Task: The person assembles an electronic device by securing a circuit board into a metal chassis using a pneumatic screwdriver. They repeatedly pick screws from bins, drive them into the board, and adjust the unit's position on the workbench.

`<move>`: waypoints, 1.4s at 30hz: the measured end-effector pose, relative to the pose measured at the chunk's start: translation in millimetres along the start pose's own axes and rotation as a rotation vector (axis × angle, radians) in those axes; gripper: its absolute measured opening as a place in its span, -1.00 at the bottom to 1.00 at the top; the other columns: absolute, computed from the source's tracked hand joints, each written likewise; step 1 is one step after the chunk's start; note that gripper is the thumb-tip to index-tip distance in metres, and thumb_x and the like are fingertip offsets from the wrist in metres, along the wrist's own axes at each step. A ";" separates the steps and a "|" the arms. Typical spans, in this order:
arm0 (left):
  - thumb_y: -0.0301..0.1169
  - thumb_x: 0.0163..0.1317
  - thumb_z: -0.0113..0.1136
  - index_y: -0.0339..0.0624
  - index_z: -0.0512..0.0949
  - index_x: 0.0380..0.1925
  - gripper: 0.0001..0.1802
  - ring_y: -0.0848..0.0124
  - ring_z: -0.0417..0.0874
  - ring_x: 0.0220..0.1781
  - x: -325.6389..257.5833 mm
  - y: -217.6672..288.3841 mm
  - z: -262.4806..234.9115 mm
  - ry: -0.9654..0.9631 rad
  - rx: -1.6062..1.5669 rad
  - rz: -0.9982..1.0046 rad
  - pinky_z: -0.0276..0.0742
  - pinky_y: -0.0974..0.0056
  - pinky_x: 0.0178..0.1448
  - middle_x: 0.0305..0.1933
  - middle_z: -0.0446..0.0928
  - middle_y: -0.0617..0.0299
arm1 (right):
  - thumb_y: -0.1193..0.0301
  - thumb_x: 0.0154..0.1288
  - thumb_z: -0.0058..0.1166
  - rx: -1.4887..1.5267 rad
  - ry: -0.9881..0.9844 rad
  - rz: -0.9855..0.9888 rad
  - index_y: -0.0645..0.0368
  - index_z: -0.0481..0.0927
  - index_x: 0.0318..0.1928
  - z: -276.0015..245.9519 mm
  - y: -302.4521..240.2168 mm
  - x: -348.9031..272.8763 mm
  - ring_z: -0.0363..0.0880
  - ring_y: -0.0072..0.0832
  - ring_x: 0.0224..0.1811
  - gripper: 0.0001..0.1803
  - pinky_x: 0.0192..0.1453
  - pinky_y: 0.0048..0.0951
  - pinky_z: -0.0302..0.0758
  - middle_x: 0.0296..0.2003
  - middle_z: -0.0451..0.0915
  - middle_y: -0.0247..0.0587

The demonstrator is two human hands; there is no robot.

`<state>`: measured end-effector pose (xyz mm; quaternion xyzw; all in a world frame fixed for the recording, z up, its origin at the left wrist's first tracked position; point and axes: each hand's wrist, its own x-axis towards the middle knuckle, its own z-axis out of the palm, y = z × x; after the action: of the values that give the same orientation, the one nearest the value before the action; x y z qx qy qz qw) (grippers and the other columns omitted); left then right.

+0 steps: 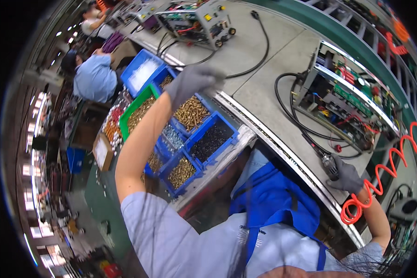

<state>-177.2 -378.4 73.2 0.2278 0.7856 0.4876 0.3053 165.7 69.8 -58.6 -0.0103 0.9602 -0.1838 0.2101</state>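
My left hand (194, 84), in a grey glove, is raised over the far end of the blue parts bins. Motion smears its fingers, so whether it holds anything cannot be made out. Below it lies a bin of brass-coloured screws (190, 113); beside that is a bin of black screws (212, 142). My right hand (346, 177), also gloved in grey, is closed round a dark ribbed cylindrical tool (329, 166) at the bench edge. A red coiled hose (377, 185) passes by that wrist. Ahead of the tool stands an open metal-framed electronic unit (347, 95) with green circuit boards.
Black cables (282, 109) loop across the grey bench (259, 88). Another open unit (199, 25) stands at the far left of the bench. A green bin (136, 109) and a white-filled blue bin (144, 72) sit among the parts. A co-worker in light blue (96, 76) sits beyond.
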 end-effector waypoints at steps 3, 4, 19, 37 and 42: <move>-0.48 0.30 0.11 -0.34 0.52 0.11 -0.62 0.40 0.72 -0.22 -78.3 -29.8 20.5 0.154 0.062 -0.210 0.69 0.37 -0.24 -0.08 0.67 0.06 | 0.00 -0.14 0.37 -0.011 -0.092 -0.056 0.14 0.10 0.38 -10.5 8.7 19.0 0.62 0.20 -0.22 0.11 -0.10 0.00 0.55 -0.21 0.62 0.25; -0.49 0.30 0.12 -0.32 0.53 0.10 -0.63 0.41 0.72 -0.25 -94.7 -37.6 31.8 0.213 0.096 -0.278 0.68 0.38 -0.28 -0.11 0.68 0.08 | -0.01 -0.13 0.36 0.002 -0.079 -0.062 0.14 0.09 0.38 -11.2 10.4 21.5 0.62 0.20 -0.20 0.11 -0.09 0.00 0.55 -0.20 0.62 0.25; -0.28 0.39 0.12 -0.28 0.51 0.16 -0.58 0.38 0.73 -0.17 -197.6 -118.3 -9.6 0.842 -0.370 -0.348 0.72 0.28 -0.12 -0.08 0.67 0.08 | 0.04 -0.17 0.41 0.198 0.044 -0.047 0.17 0.06 0.41 3.9 30.4 21.9 0.64 0.16 -0.19 0.17 -0.11 -0.01 0.56 -0.20 0.63 0.22; 0.26 0.09 0.21 -0.06 0.30 0.38 -0.05 -0.12 0.08 0.51 61.5 60.1 148.4 0.777 1.099 0.737 -0.10 -0.17 0.52 0.46 0.17 -0.10 | -0.13 -0.13 0.36 0.158 0.015 -0.083 0.15 0.12 0.38 -5.1 26.1 24.5 0.64 0.17 -0.25 0.14 -0.15 -0.02 0.57 -0.27 0.64 0.24; 0.33 0.12 0.11 -0.07 0.56 -0.01 -0.27 0.02 0.52 0.14 145.0 122.5 201.5 0.548 1.000 0.934 0.26 -0.05 0.36 0.03 0.55 -0.02 | -0.15 -0.17 0.41 0.216 -0.106 0.043 0.18 0.12 0.40 -18.5 14.1 20.8 0.64 0.16 -0.10 0.20 0.01 -0.04 0.55 -0.14 0.64 0.24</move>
<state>-131.3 -105.4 78.6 0.5205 0.7834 0.1896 -0.2818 140.0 87.4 -56.4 0.0234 0.9224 -0.2808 0.2641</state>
